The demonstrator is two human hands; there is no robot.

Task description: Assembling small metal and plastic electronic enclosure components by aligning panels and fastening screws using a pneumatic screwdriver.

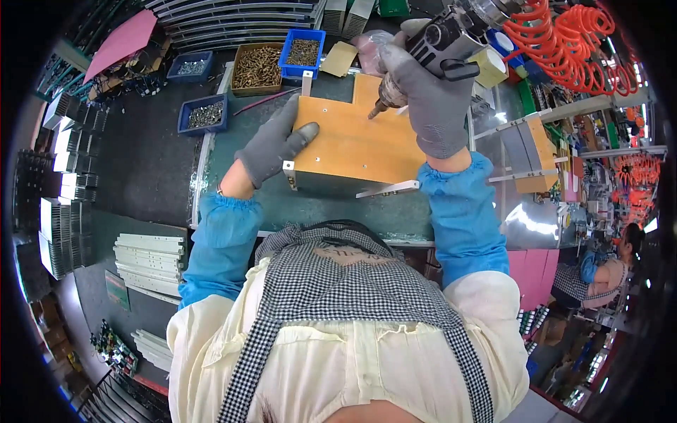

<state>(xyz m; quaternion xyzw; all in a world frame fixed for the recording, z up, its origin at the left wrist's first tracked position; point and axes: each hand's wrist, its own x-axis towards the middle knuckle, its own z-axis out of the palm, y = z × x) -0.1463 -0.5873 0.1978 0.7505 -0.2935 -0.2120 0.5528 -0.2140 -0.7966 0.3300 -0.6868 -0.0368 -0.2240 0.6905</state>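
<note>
A box-like piece with an orange top panel (360, 137) and a dark side lies on the green bench in front of me. Small holes dot the panel, and metal strips stick out at its corners. In a grey glove, my left hand (276, 143) grips the panel's left edge, thumb on top. My right hand (441, 99), gloved too, is wrapped round a dark power screwdriver (431, 51). Its bit points down at the panel's upper middle; whether it touches the surface I cannot tell.
Beyond the panel stand a box of brass-coloured screws (258, 68) and blue bins of small metal parts (303, 52). Red coiled hoses (575, 49) hang at the upper right. Pale strips (148, 262) are stacked at the left. Another person (599, 271) sits at far right.
</note>
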